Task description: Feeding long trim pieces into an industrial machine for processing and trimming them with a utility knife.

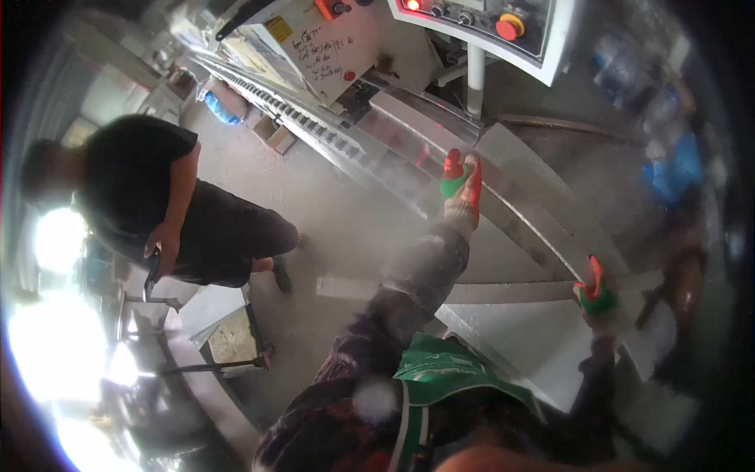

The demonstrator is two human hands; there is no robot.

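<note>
Ahead of me, several short lines of black handwriting (316, 53) slant across the pale face of a machine cabinet (366, 52); strokes, a curly bracket and figure-like marks show, and much of it is too blurred for me to make out. Above its left end, at the cabinet's upper edge, sits a yellow label (278, 30) whose marks are too small to read. Pale print runs over the bunched green cloth of my apron (440, 363), broken up by the folds. Any lettering beside the control panel's (486, 25) knobs is too small to tell.
</note>
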